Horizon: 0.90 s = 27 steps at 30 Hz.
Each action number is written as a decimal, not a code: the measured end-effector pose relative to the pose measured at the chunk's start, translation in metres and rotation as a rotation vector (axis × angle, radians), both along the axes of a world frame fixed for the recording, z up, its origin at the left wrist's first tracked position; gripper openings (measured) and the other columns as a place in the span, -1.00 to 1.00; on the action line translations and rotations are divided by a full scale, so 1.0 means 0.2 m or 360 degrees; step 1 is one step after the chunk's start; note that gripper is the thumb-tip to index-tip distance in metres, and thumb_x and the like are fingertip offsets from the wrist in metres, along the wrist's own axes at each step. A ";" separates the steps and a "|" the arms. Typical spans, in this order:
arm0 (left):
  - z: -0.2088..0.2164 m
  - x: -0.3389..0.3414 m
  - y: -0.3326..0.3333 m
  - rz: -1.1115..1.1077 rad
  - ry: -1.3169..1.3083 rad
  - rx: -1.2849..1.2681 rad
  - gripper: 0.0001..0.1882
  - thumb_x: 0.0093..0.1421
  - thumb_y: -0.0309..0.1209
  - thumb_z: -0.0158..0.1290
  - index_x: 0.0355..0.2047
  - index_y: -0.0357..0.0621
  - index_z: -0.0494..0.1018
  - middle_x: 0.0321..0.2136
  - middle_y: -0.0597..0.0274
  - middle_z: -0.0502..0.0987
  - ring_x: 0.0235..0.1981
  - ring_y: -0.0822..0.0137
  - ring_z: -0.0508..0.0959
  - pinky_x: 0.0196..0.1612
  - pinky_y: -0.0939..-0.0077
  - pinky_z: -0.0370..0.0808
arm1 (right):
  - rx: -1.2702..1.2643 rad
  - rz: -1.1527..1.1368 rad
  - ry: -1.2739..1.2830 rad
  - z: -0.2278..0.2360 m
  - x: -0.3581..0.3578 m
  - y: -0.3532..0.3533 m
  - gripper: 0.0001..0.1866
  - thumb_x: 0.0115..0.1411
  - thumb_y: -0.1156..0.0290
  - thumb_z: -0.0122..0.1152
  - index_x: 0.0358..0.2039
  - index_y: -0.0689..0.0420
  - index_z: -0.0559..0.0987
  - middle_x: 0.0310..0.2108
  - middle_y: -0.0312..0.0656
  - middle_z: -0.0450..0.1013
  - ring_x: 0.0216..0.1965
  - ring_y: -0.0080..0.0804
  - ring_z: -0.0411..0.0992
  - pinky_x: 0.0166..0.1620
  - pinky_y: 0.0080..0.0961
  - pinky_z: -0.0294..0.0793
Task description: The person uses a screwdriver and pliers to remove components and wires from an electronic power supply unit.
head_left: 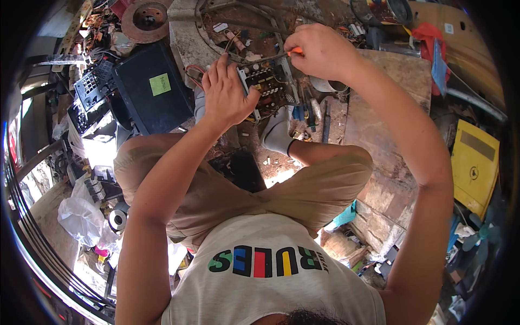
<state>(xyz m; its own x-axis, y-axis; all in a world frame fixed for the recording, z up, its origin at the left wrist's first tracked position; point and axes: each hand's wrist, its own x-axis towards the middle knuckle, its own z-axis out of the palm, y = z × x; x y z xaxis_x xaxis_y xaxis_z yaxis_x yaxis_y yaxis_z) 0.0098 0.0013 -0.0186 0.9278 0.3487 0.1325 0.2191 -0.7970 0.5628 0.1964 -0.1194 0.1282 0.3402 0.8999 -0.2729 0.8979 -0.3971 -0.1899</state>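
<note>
floor [337, 116]: brown, scrap strewn about
metal casing [243, 81]: circuit board [265, 84] inside, before the crossed legs
left hand [223, 96]: open, spread over casing's left edge
right hand [319, 51]: pinching an orange handle [295, 51]

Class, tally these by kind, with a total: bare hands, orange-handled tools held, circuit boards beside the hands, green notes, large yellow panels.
Bare hands: 2 (left hand, right hand)
Orange-handled tool: 1
Circuit board: 1
Green note: 1
Large yellow panel: 1
Total: 6

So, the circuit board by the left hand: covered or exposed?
Exposed: the circuit board shows its components from above, with no cover over them; the left hand is at its left edge.
</note>
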 end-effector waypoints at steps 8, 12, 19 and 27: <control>0.00 0.01 0.00 -0.0027 0.0040 0.0014 -0.31 0.03 -0.11 -0.02 0.09 -0.33 0.26 0.23 -0.21 0.16 0.27 -0.15 0.14 0.29 -0.06 -0.01 | -0.0053 -0.0026 0.0021 0.03 0.00 -0.03 -0.77 0.01 0.38 0.22 -0.31 0.16 0.66 -0.35 -0.06 0.53 -0.24 -0.05 0.51 -0.12 -0.22 0.51; 0.00 0.01 0.00 -0.0029 0.0055 0.0037 -0.32 0.03 -0.11 -0.02 0.09 -0.33 0.26 0.23 -0.21 0.16 0.27 -0.16 0.14 0.29 -0.06 0.00 | -0.0021 -0.0020 0.0021 0.02 -0.01 -0.04 -0.77 0.01 0.38 0.22 -0.31 0.16 0.66 -0.35 -0.07 0.54 -0.23 -0.05 0.51 -0.12 -0.23 0.52; 0.00 0.00 0.01 -0.0028 0.0032 0.0029 -0.31 0.03 -0.11 -0.02 0.09 -0.33 0.25 0.23 -0.20 0.17 0.26 -0.14 0.15 0.29 -0.05 0.01 | -0.0071 -0.0136 -0.0008 -0.01 -0.05 -0.01 -0.78 0.08 0.35 0.19 -0.33 0.21 0.64 -0.42 -0.03 0.56 -0.29 -0.06 0.53 -0.15 -0.21 0.52; 0.02 0.01 0.01 0.0024 0.0062 0.0003 -0.30 0.01 -0.10 0.00 0.07 -0.38 0.28 0.23 -0.22 0.18 0.27 -0.14 0.16 0.29 -0.02 0.02 | -0.1001 -0.1247 0.0939 0.12 -0.02 0.21 -0.66 0.34 0.29 -0.03 -0.45 0.25 0.58 -0.57 -0.13 0.52 -0.58 -0.35 0.42 -0.47 -0.36 0.35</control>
<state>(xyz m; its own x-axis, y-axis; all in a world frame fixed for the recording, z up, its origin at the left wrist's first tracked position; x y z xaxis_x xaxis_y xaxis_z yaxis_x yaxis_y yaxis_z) 0.0110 0.0031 -0.0150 0.9269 0.3627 0.0970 0.2530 -0.7943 0.5523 0.1920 -0.0769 0.1523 0.4142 0.1490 -0.8979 0.2030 -0.9768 -0.0684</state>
